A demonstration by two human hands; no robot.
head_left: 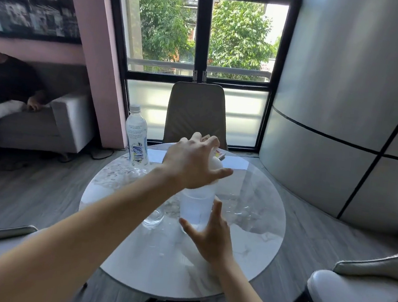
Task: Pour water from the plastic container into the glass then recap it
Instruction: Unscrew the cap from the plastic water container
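Currently on a round marble table (pixel 243 251):

Item one: plastic container (pixel 196 208), translucent, upright near the table's middle, part-filled with water. Its white cap (pixel 217 166) sits at the top, mostly hidden; whether it is seated or loose cannot be told.

Item two: left hand (pixel 192 166), over the cap, fingers curled around it, thumb stretched out to the side. How firmly it grips cannot be told.

Item three: right hand (pixel 211 235), at the container's lower wall, fingers apart, not clearly closed on it; contact appears light at best.

Item four: glass (pixel 154 217), short and clear, just beside the container on its left, below the left forearm. Its water level is not readable.

Item five: labelled water bottle (pixel 137 139), capped, standing at the far left edge, well apart.

Risks, as judged: twisting the cap while the base is barely steadied could spin or tip the container and spill water. The left forearm, if lowered, could knock the glass over. A cap set on crooked would leak.
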